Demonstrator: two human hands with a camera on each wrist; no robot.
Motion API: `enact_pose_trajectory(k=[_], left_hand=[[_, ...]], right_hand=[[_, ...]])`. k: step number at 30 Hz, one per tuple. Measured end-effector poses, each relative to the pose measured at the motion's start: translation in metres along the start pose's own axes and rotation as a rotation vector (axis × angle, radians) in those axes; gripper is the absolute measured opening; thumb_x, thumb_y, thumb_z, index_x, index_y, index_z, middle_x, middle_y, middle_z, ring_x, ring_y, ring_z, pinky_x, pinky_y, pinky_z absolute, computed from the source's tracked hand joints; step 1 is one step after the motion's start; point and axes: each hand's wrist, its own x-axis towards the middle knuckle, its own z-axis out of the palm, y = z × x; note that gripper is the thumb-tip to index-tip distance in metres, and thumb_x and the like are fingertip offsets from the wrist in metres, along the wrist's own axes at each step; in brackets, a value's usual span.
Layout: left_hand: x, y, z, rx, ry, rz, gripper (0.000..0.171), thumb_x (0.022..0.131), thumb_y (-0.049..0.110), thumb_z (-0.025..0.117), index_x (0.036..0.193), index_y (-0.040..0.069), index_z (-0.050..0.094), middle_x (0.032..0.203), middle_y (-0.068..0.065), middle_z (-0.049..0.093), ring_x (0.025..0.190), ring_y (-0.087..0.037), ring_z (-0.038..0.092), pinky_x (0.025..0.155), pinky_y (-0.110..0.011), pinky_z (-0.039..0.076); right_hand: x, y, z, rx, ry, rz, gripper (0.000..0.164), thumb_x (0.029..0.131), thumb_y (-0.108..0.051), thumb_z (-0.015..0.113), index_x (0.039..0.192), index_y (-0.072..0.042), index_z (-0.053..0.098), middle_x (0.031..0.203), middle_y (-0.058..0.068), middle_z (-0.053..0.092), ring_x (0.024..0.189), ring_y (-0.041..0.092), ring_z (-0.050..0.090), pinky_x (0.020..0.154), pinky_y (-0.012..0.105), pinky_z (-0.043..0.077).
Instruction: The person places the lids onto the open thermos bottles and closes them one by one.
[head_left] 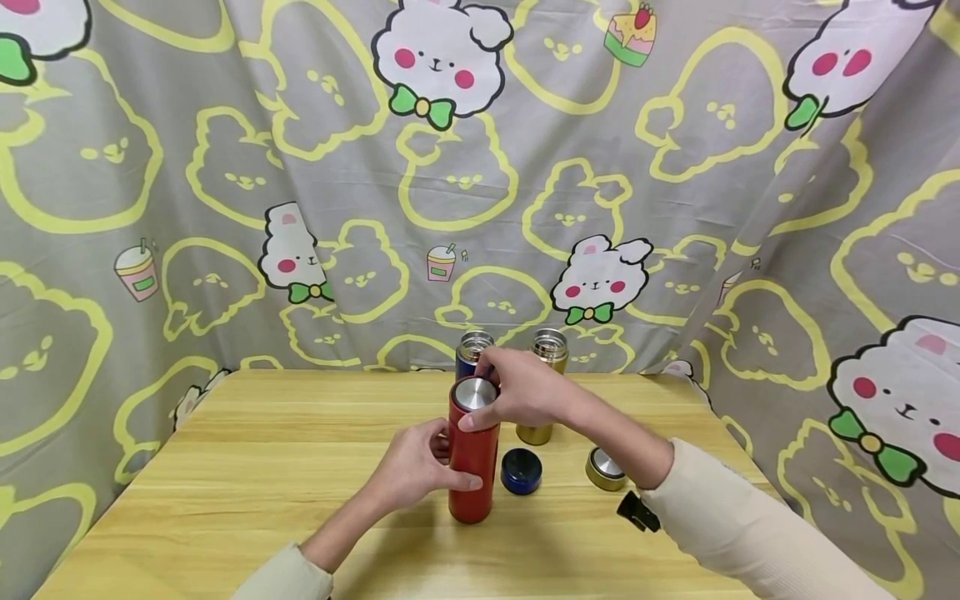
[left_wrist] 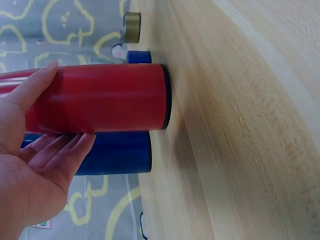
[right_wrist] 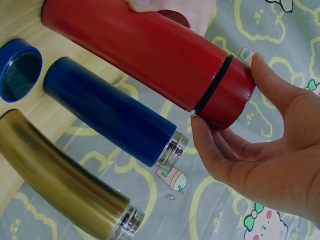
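Note:
A red thermos flask (head_left: 472, 467) is upright near the middle of the wooden table. My left hand (head_left: 412, 468) grips its body, with the thumb on the near side and the fingers behind. Around the red lid (right_wrist: 231, 95) curl the thumb and fingers of my right hand (head_left: 528, 388). The lid has a silver top, and a black ring shows between it and the body in the right wrist view. Behind stand a lidless blue flask (right_wrist: 112, 110) and a lidless gold flask (right_wrist: 62, 175), both with bare steel necks. Whether the red flask's base touches the table I cannot tell.
A blue lid (head_left: 521, 472) lies on the table (head_left: 300, 433) just right of the red flask. Farther right is a gold lid (head_left: 606, 468), near my right forearm. A small black object (head_left: 638, 511) shows beside the right sleeve. Patterned grey cloth (head_left: 345, 192) hangs behind and at the sides.

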Motion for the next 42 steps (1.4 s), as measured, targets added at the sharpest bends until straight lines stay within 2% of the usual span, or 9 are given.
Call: enact_pose_trajectory(k=[6,9,12,14,19,22,35,42], left_hand=[[-0.0005,-0.0002,0.0002,-0.001,-0.002,0.009,0.061,0.069,0.038,0.094,0.117,0.014,0.066,0.106,0.001,0.076,0.095,-0.015,0.072,0.085,-0.037,0.06],[-0.0004,-0.0003,0.0003,0.001,0.0,0.016,0.061,0.069,0.038,0.094,0.117,0.014,0.066,0.106,0.001,0.076,0.095,-0.015,0.072,0.084,-0.036,0.06],[-0.0004,-0.0005,0.0004,0.002,0.001,0.019,0.059,0.069,0.038,0.094,0.116,0.014,0.066,0.104,0.002,0.076,0.094,-0.014,0.072,0.083,-0.035,0.06],[-0.0004,-0.0006,0.0006,0.0,0.0,0.021,0.059,0.069,0.037,0.094,0.115,0.014,0.066,0.103,0.002,0.076,0.093,-0.014,0.072,0.082,-0.034,0.06],[-0.0005,-0.0006,0.0007,-0.007,-0.002,0.02,0.06,0.069,0.037,0.094,0.117,0.014,0.066,0.103,0.002,0.076,0.093,-0.013,0.072,0.082,-0.034,0.059],[-0.0005,-0.0007,0.0007,-0.006,-0.001,0.02,0.061,0.069,0.037,0.094,0.118,0.013,0.066,0.104,0.001,0.076,0.093,-0.014,0.072,0.083,-0.035,0.059],[0.0,-0.0006,0.0003,-0.006,-0.003,0.007,0.062,0.069,0.037,0.094,0.118,0.013,0.066,0.104,0.001,0.075,0.094,-0.014,0.072,0.083,-0.035,0.06],[0.0006,-0.001,0.0002,-0.014,-0.005,-0.001,0.063,0.067,0.037,0.095,0.118,0.013,0.066,0.106,0.001,0.076,0.096,-0.015,0.072,0.085,-0.036,0.06]], right_hand=[[0.0001,0.0004,-0.0005,0.03,-0.032,0.012,0.057,0.072,-0.039,0.092,0.109,-0.01,0.061,0.096,0.001,0.066,0.086,0.016,0.061,0.075,0.03,0.052],[0.0001,0.0009,-0.002,0.08,-0.074,0.021,0.068,0.074,-0.036,0.092,0.125,-0.007,0.058,0.11,0.007,0.067,0.095,0.018,0.064,0.084,0.034,0.055],[0.0,0.0012,-0.0039,0.127,-0.118,0.019,0.08,0.075,-0.03,0.092,0.141,-0.01,0.052,0.126,0.012,0.064,0.109,0.023,0.064,0.095,0.04,0.053],[-0.0004,0.0012,-0.0054,0.149,-0.141,0.006,0.081,0.075,-0.022,0.091,0.144,-0.013,0.05,0.133,0.012,0.062,0.114,0.026,0.063,0.098,0.042,0.052],[-0.0011,0.002,-0.008,0.172,-0.176,-0.056,0.07,0.076,-0.002,0.085,0.139,-0.013,0.058,0.132,0.007,0.064,0.114,0.024,0.063,0.099,0.042,0.051],[-0.0019,0.0025,-0.0086,0.155,-0.178,-0.066,0.065,0.077,0.001,0.082,0.137,-0.013,0.061,0.126,0.004,0.066,0.11,0.021,0.063,0.099,0.042,0.052],[0.0006,0.0024,-0.0053,0.146,-0.138,-0.05,0.058,0.076,-0.002,0.085,0.13,-0.014,0.066,0.119,0.001,0.07,0.103,0.018,0.066,0.093,0.039,0.054],[0.0025,0.0021,-0.001,0.085,-0.046,-0.01,0.056,0.071,-0.02,0.093,0.12,-0.014,0.068,0.11,0.0,0.072,0.093,0.014,0.066,0.084,0.033,0.055]])
